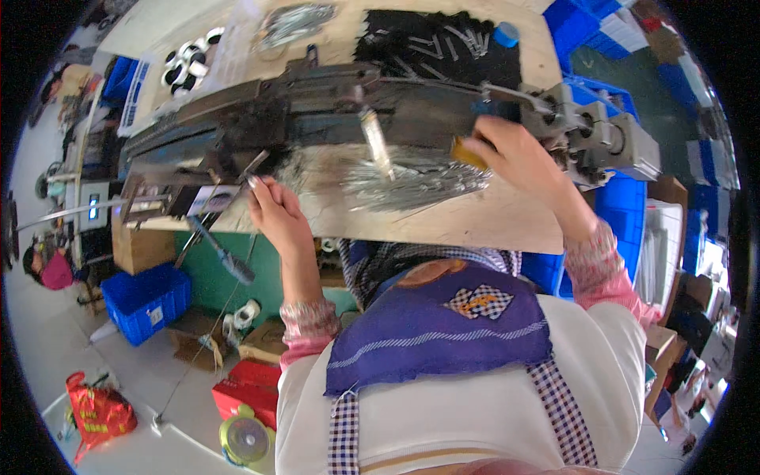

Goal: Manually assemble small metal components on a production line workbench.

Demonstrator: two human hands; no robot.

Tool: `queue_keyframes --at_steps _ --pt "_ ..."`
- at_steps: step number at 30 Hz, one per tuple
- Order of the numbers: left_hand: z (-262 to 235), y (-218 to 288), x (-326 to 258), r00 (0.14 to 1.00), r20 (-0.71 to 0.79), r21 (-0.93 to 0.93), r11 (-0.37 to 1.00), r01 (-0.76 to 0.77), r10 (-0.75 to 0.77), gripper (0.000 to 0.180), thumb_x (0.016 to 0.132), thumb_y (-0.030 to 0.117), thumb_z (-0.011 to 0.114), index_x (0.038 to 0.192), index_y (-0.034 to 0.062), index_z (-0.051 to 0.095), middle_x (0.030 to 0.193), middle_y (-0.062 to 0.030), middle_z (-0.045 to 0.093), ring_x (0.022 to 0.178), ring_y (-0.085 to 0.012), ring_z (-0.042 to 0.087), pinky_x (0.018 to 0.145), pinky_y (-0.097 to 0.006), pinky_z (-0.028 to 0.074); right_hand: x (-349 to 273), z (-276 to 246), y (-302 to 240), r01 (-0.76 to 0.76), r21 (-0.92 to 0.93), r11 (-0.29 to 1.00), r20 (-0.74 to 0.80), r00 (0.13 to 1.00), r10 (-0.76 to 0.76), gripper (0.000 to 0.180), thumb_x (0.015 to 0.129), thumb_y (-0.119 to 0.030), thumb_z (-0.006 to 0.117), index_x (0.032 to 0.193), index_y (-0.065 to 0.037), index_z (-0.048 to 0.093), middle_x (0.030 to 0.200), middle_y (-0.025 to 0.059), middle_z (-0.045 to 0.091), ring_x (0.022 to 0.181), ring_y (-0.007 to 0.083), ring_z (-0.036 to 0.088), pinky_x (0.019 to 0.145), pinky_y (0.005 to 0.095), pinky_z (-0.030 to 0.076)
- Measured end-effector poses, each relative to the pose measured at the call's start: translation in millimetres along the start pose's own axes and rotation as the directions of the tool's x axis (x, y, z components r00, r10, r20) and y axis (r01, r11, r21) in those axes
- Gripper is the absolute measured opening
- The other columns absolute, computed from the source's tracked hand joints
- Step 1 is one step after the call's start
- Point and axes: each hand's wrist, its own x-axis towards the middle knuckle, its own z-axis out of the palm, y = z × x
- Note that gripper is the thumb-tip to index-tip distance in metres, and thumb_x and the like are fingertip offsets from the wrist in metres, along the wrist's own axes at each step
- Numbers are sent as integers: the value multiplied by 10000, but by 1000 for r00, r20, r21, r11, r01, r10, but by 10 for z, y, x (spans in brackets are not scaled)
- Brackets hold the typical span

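Note:
A long dark metal machine (324,111) runs across the wooden bench. At its left part my left hand (279,214) is closed, its fingertips pinched by a short metal piece (255,164); whether that piece belongs to the machine I cannot tell. My right hand (513,157), at the right of the machine, grips a small yellow block (469,153) between thumb and fingers. Below that block lies a heap of thin silvery metal rods (412,188) along the near side of the bench. A bright, tube-shaped lamp (374,138) hangs over the heap.
A black cloth (380,43) with loose slender pieces and a blue cap (506,33) lies beyond the machine. White and black round parts (186,65) and a bag of metal parts (297,24) are at far left. Blue bins (621,218) stand right; another blue bin (146,305) sits on the floor.

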Motion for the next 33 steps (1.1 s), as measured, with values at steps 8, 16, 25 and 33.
queue_keyframes --at_steps 8,16,25,33 --pt "1839 -159 -512 374 750 340 803 490 -546 299 972 281 522 826 21 536 567 55 356 422 -52 312 383 -223 211 -271 -610 -369 -212 94 973 254 950 182 239 889 -252 607 882 -15 576 683 191 579 635 386 572 559 396 447" --pt "1731 -429 -406 692 478 214 836 505 -540 248 972 252 520 823 54 521 591 43 396 420 -66 337 383 -232 234 -68 -882 -449 -60 162 985 -16 998 64 169 898 -179 573 927 -13 586 760 174 612 698 357 608 616 367 471" --pt "1881 -409 -429 644 524 236 822 518 -557 231 975 237 510 842 48 529 596 43 382 443 -70 319 413 -235 242 924 -575 -117 81 26 996 -196 978 -74 197 862 -137 574 1037 -62 625 923 193 655 879 374 628 774 417 498" --pt "1679 -408 -385 799 414 79 892 445 -436 233 973 232 506 822 59 541 570 21 424 407 -72 344 369 -235 237 1140 -241 -226 156 65 986 87 983 -162 239 819 -100 618 1024 21 638 895 182 668 806 316 662 738 389 514"
